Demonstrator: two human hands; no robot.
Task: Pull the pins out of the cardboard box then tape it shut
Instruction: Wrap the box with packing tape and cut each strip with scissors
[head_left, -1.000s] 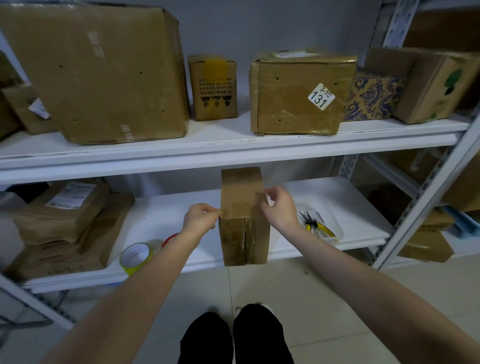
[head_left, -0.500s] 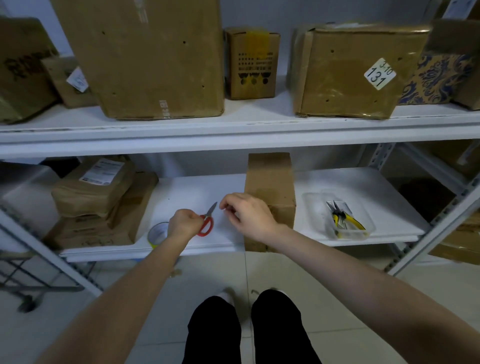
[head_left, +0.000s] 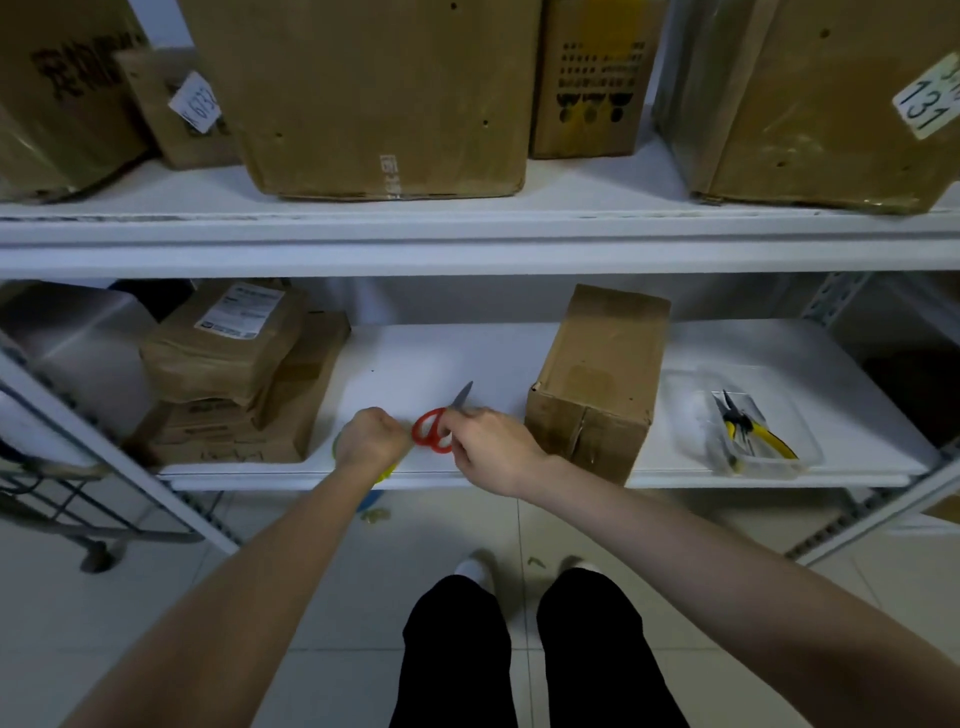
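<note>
The small brown cardboard box (head_left: 597, 384) stands upright on the lower white shelf (head_left: 415, 364), with neither hand touching it. Just left of it lie red-handled scissors (head_left: 431, 430), blade pointing away from me. My right hand (head_left: 488, 447) pinches the scissors near the pivot. My left hand (head_left: 369, 439) is curled over the yellow-green tape roll (head_left: 388, 472) at the shelf's front edge and hides most of it. No pins can be made out on the box.
A transparent tray (head_left: 691, 415) holding yellow-handled pliers (head_left: 748, 431) sits right of the box. Stacked brown parcels (head_left: 234, 374) fill the shelf's left end. Large cartons (head_left: 363, 93) line the upper shelf. A metal cart frame (head_left: 62, 499) stands at the lower left.
Both hands left the box and moved left: the left one onto the tape roll, the right one onto the scissors. The view swung left and closer to the shelf.
</note>
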